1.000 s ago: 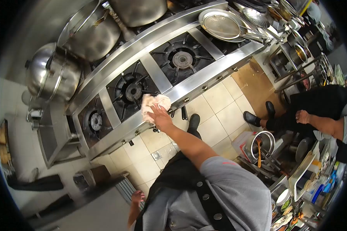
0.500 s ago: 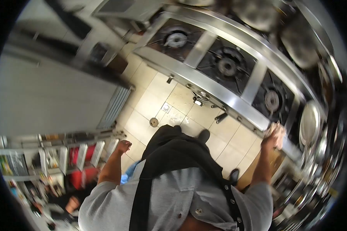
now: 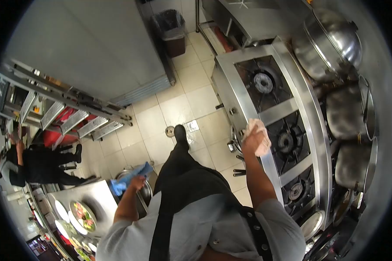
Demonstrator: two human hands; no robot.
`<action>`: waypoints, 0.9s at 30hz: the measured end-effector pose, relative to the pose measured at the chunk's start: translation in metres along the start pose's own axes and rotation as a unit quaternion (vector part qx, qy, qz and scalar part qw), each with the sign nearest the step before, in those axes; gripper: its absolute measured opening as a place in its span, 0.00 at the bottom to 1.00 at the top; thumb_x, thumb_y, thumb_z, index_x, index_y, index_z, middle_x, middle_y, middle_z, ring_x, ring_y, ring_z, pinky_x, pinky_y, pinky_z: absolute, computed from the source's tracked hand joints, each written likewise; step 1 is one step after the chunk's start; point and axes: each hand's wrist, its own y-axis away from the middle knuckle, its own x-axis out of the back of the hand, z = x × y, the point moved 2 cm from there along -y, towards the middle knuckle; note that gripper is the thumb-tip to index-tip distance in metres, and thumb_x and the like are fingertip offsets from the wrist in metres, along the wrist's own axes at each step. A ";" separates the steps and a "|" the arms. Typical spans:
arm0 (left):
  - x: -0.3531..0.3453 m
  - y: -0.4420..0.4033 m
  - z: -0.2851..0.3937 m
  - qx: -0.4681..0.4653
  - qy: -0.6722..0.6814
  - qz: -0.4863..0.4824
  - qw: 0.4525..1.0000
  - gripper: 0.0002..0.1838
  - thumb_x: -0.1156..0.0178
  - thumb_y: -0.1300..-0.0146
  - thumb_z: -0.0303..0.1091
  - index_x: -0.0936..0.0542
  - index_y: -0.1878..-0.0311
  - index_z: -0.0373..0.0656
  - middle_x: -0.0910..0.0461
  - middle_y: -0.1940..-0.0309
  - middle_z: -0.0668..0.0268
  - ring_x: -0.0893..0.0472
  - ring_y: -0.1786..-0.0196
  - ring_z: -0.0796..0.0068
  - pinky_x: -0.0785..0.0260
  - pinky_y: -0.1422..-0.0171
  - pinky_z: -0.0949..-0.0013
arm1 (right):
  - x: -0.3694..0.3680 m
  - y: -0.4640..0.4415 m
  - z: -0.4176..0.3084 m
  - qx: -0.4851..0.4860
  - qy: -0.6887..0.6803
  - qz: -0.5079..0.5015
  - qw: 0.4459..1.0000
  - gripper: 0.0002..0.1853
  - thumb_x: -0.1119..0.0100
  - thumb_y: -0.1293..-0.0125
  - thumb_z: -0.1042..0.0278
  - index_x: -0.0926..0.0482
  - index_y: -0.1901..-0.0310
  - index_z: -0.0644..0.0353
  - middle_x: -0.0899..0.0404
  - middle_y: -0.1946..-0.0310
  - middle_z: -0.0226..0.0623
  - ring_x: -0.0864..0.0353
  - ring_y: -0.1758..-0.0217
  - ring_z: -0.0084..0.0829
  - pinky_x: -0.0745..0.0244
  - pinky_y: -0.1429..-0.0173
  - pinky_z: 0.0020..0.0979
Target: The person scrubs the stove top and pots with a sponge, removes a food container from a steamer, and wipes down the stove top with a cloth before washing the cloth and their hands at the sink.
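My right hand (image 3: 250,143) is closed on a pale, crumpled cloth (image 3: 258,135). The cloth rests against the front rail of the steel gas stove (image 3: 265,114), beside the middle burner (image 3: 285,141). On the other side of my body, my left hand (image 3: 137,182) hangs with its fingers curled in, and I see nothing inside them. Just beyond it in the view is a blue cloth (image 3: 127,177) by a metal basin (image 3: 147,194); whether the hand touches that cloth I cannot tell.
Large metal pots (image 3: 326,45) line the stove's back. A ladder (image 3: 74,119) stands at left, near another person (image 3: 45,165). A counter (image 3: 102,204) holds a plate of food (image 3: 83,216). A bin (image 3: 170,32) stands ahead, beyond the floor drain (image 3: 192,125).
My view has turned left and I have stepped along the stove. The cloth in my right hand has gone from the right-end burner to the middle one. The blue cloth shows more fully.
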 end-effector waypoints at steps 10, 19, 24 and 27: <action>0.114 -0.029 0.063 0.276 0.221 0.078 0.932 0.14 0.51 0.36 0.42 0.26 0.52 0.47 0.22 0.61 0.62 0.20 0.63 0.65 0.29 0.61 0.54 | -0.151 -0.300 -0.260 -0.033 -0.303 -0.185 0.934 0.22 0.41 0.51 0.70 0.27 0.51 0.65 0.22 0.57 0.51 0.24 0.52 0.48 0.30 0.48 0.38; 0.206 -0.143 0.235 0.096 0.177 0.098 0.975 0.11 0.48 0.37 0.37 0.24 0.57 0.42 0.20 0.67 0.65 0.20 0.68 0.72 0.30 0.71 0.68 | -0.046 -0.291 -0.293 0.151 -0.172 0.048 0.972 0.22 0.47 0.51 0.76 0.27 0.50 0.59 0.29 0.59 0.49 0.29 0.53 0.51 0.33 0.48 0.41; 0.193 -0.231 0.379 -0.117 0.069 0.052 0.989 0.16 0.39 0.41 0.39 0.23 0.55 0.38 0.20 0.65 0.61 0.20 0.63 0.70 0.26 0.60 0.69 | -0.135 -0.251 -0.217 0.054 -0.100 -0.113 0.987 0.22 0.44 0.52 0.76 0.27 0.51 0.58 0.25 0.60 0.44 0.26 0.54 0.44 0.31 0.49 0.39; 0.142 -0.285 0.503 -0.338 0.056 0.015 0.939 0.40 0.29 0.52 0.38 0.36 0.37 0.42 0.35 0.42 0.51 0.27 0.48 0.59 0.31 0.44 0.65 | -0.116 -0.275 -0.251 -0.003 -0.363 -0.193 0.912 0.21 0.41 0.49 0.71 0.28 0.50 0.58 0.21 0.62 0.35 0.24 0.56 0.29 0.29 0.52 0.31</action>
